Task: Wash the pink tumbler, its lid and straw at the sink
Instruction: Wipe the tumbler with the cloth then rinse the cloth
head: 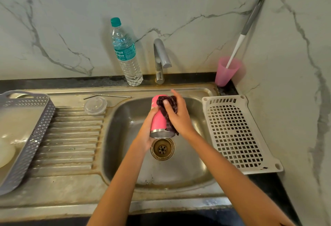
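Scrubbing over the basin: the left hand (146,132) curls its fingers round the pink tumbler (158,120) from the left side, and the right hand (179,116) grips a dark cloth (167,107) and presses it against the tumbler's right flank, thumb laid across the cloth. The tumbler is held up clear of the sink (188,172), its near end sitting just above the drain (162,148) in this view. Its long axis runs near to far: the steel-banded end faces the person, and the pink end points away towards the tap (160,59), leaning a touch left. On the drainboard the clear lid (95,105) lies flat, and the metal straw (107,96) lies just behind it along the back rim, running left to right
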Demonstrator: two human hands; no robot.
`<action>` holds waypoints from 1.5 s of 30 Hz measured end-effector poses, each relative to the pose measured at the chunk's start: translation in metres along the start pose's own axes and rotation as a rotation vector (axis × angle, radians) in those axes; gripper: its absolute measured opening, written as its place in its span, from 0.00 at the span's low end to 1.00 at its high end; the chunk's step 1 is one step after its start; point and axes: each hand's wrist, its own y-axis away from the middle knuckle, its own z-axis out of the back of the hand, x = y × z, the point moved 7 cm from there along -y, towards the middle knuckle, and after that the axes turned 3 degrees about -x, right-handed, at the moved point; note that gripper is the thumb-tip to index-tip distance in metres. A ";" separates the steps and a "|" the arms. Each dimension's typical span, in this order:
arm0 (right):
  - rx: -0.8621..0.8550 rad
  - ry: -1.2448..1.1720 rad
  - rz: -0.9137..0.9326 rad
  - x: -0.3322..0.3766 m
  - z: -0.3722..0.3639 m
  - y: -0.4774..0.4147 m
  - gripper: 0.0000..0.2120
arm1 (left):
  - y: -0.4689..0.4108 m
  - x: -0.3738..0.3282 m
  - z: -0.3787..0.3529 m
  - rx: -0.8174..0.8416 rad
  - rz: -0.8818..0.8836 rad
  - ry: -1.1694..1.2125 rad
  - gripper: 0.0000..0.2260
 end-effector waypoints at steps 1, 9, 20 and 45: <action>-0.034 -0.043 -0.045 -0.003 0.001 0.003 0.23 | 0.000 -0.003 -0.001 -0.010 -0.006 -0.009 0.16; -0.110 0.207 0.204 0.006 0.001 0.017 0.20 | 0.002 -0.001 -0.006 -0.072 -0.053 -0.115 0.17; -0.102 -0.024 -0.146 -0.005 0.002 -0.001 0.09 | 0.010 -0.010 -0.008 -0.071 -0.093 -0.040 0.15; -0.129 0.339 0.081 0.013 -0.010 0.005 0.12 | 0.013 -0.003 0.000 -0.109 -0.138 -0.088 0.15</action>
